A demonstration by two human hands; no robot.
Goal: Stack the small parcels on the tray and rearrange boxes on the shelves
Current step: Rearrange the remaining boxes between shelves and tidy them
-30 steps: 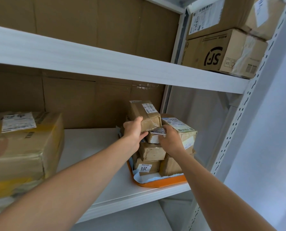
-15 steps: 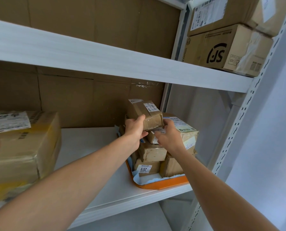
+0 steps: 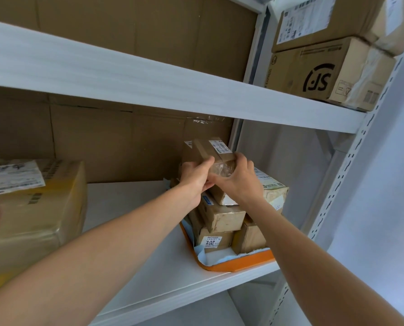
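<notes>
An orange tray (image 3: 248, 263) lined with white and blue paper sits at the right end of the middle shelf (image 3: 130, 245). Several small brown parcels are stacked on it. The top parcel (image 3: 205, 150) is a taped brown box with a white label. My left hand (image 3: 195, 176) grips its near left side, thumb up on the front. My right hand (image 3: 237, 178) grips its near right corner, fingers curled over the taped end. A lower parcel (image 3: 222, 214) and a labelled bottom parcel (image 3: 214, 240) sit under it. A taller parcel (image 3: 272, 190) stands to the right.
A large yellow-taped carton (image 3: 31, 208) fills the left of the middle shelf. The upper shelf (image 3: 149, 83) hangs close above the stack. Large cartons (image 3: 318, 74) sit on the upper right. A perforated white upright (image 3: 342, 182) stands to the right of the tray.
My right hand has moved up from the small parcel under the top one onto the top parcel's right corner. My left hand keeps its hold. The view has come closer.
</notes>
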